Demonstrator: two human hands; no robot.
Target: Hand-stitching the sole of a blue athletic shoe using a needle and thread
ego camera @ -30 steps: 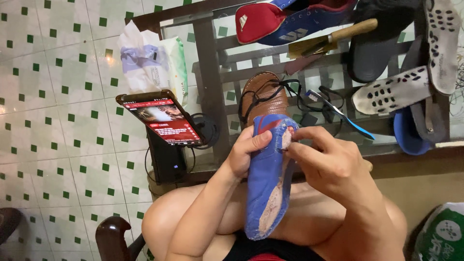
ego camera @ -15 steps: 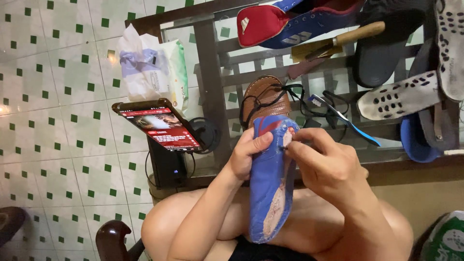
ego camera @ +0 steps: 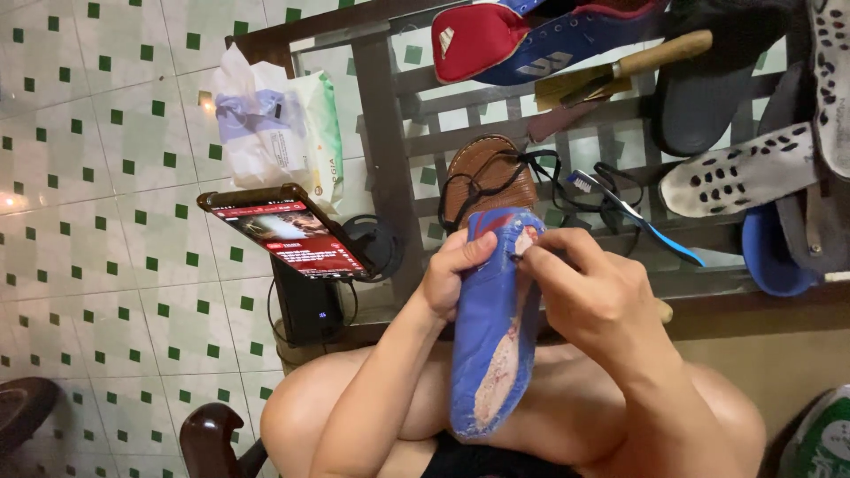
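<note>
Blue insole [ego camera: 496,327] held upright over the lap, toe end up, worn pale patch on its lower half. Left hand [ego camera: 453,274] clamped on its upper left edge, thumb across the top. Right hand [ego camera: 595,296] at the upper right edge, thumb and forefinger pinched together on something small and dark at the toe; cannot tell what it is.

Packages: a white plastic bag [ego camera: 252,119] with a lilac patch, and just beside it a white soft pack [ego camera: 320,133] with a green edge, both at the far left end of the glass-topped, dark-framed surface [ego camera: 385,159]. Nearer the person, a phone [ego camera: 288,232] leans tilted on a black stand [ego camera: 305,305], screen lit red and dark. A round black item [ego camera: 376,248] with a cord sits just right of the phone.

Directly behind the insole: a brown sandal [ego camera: 487,173] with black straps, partly hidden by the insole's toe. A blue-handled toothbrush [ego camera: 633,217] lies to its right. Farther back, a red and blue shoe [ego camera: 522,40] and a wooden-handled tool [ego camera: 629,71]. At the right end, a dark slipper [ego camera: 708,97], white perforated insoles [ego camera: 739,173] and a blue shoe part [ego camera: 779,252].

Floor [ego camera: 106,177] of white tiles with small green squares. A dark wooden chair arm [ego camera: 212,438] shows at bottom left.
</note>
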